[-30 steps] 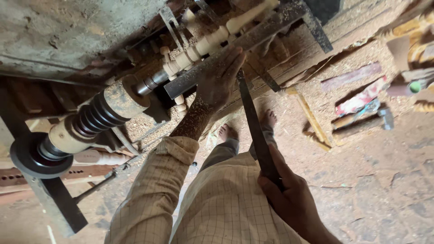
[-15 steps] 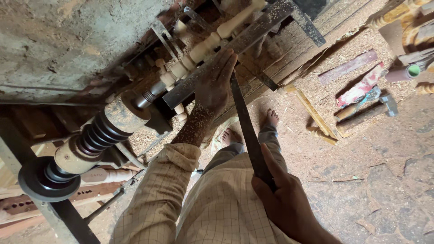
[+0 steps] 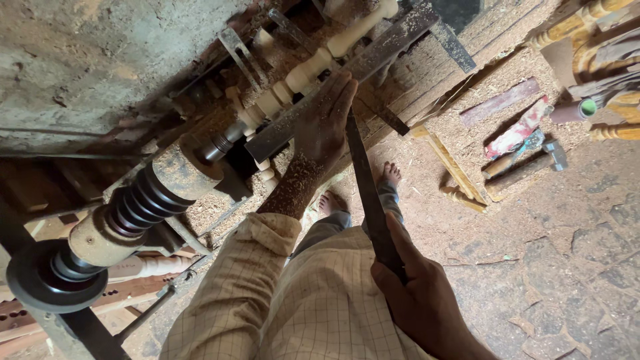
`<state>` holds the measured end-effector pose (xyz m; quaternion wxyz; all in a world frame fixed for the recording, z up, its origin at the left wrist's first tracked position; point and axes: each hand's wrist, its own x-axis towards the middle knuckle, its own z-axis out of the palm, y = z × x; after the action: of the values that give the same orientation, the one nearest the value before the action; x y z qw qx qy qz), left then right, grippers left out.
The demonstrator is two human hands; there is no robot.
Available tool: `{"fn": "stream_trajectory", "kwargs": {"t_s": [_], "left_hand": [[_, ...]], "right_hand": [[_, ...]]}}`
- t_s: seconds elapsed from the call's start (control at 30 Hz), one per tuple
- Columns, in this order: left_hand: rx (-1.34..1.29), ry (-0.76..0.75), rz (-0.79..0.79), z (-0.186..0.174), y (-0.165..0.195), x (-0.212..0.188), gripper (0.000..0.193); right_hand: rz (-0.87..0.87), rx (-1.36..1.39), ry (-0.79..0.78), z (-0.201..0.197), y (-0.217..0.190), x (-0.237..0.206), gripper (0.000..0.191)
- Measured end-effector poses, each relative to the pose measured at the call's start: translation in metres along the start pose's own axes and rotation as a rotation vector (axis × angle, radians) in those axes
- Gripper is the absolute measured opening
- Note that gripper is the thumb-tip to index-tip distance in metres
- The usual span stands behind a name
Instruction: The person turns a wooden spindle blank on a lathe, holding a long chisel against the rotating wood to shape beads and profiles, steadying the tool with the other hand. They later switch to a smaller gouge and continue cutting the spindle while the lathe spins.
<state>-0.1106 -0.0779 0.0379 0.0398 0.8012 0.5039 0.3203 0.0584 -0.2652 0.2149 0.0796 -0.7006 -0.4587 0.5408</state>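
Soft daylight (edges slightly blurred)

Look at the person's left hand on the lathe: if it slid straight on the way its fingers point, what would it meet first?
Probably the pale turned spindle. The left hand lies on the flat metal tool rest, fingertips pointing past its edge toward the spindle just beyond, though depth is unclear.

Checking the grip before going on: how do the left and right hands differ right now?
The left hand lies flat, fingers spread, on the metal rest bar by the turned spindle; the right hand is closed round the chisel handle, low by the body. The left is coated in sawdust; the right looks cleaner. Both touch the same chisel.
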Motion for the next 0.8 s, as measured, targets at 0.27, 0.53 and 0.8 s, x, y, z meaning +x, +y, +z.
{"fn": "stream_trajectory", "kwargs": {"t_s": [0.27,0.53,0.8], "left_hand": [[-0.029,-0.027,-0.045,-0.007,0.004,0.006,0.049],[-0.018,0.004,-0.029,-0.003,0.004,0.006,0.045],[0.025,0.023,-0.079,0.001,0.008,0.012,0.041]], "right_hand": [[0.095,-0.012,-0.01,-0.009,-0.018,0.0,0.083],[0.184,0.043,0.002,-0.026,-0.016,0.003,0.079],[0.114,-0.002,-0.065,-0.068,-0.002,0.02,0.079]]}}
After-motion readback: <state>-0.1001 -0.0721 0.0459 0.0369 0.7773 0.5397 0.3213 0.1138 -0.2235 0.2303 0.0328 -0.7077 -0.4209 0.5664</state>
